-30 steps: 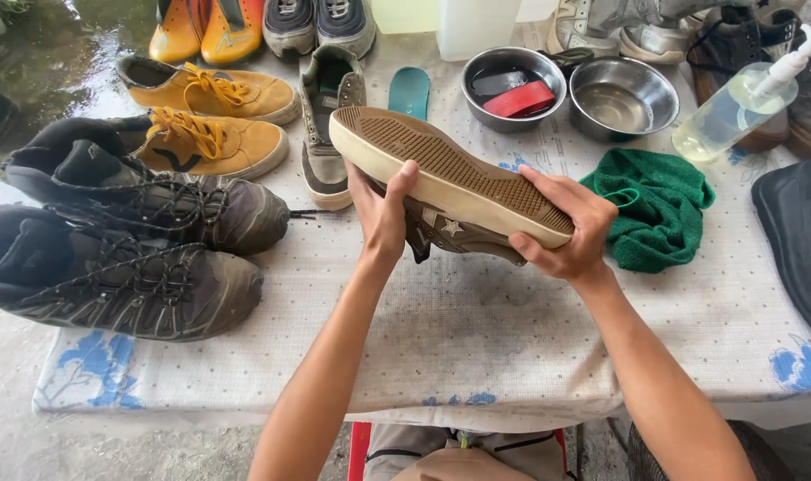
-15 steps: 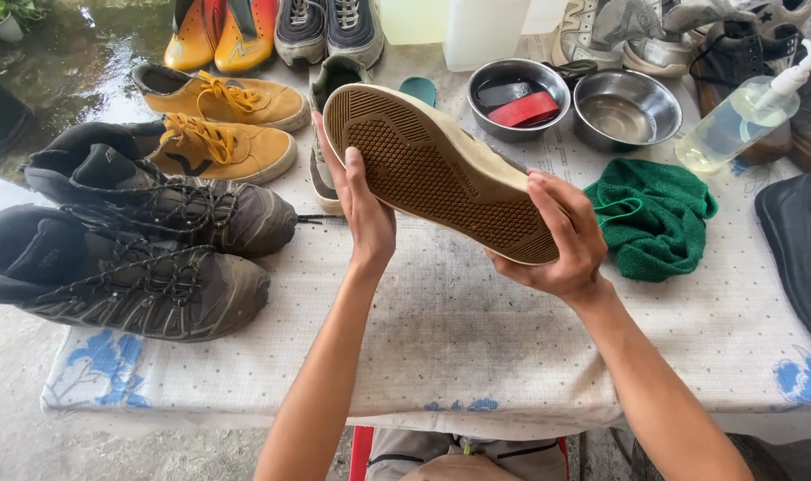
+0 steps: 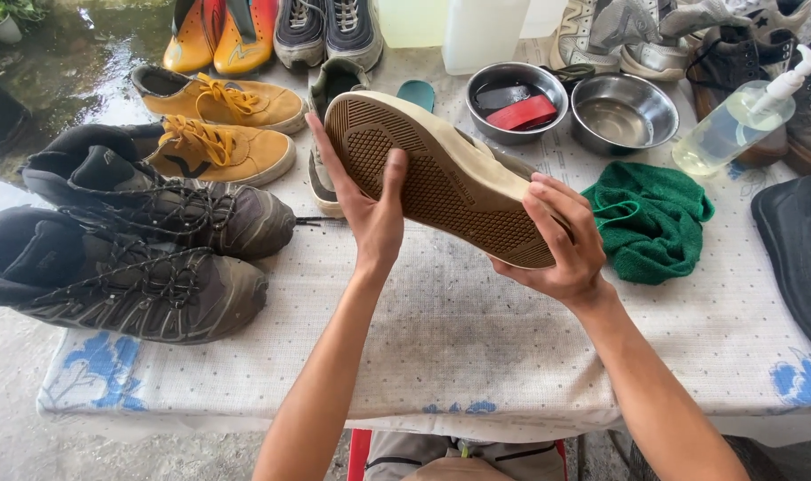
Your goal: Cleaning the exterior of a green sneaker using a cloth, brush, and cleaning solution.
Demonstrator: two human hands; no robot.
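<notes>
Cloth-covered counter [image 3: 477,347], white with blue flowers, crowded with footwear. Above its middle a sneaker [image 3: 441,178] is held sole up, toe far-left, heel near-right. Left hand [image 3: 365,209]: grip closed on the forefoot, thumb lying across the tread. Right hand [image 3: 561,245]: grip closed around the heel, fingers curled over the sole edge. Left: two dark hiking boots [image 3: 138,240], with a mustard pair [image 3: 218,125] beyond them. Right: green towel [image 3: 655,218] just beside the heel. Far side: two steel bowls [image 3: 624,111] and a clear pump bottle [image 3: 735,120].
</notes>
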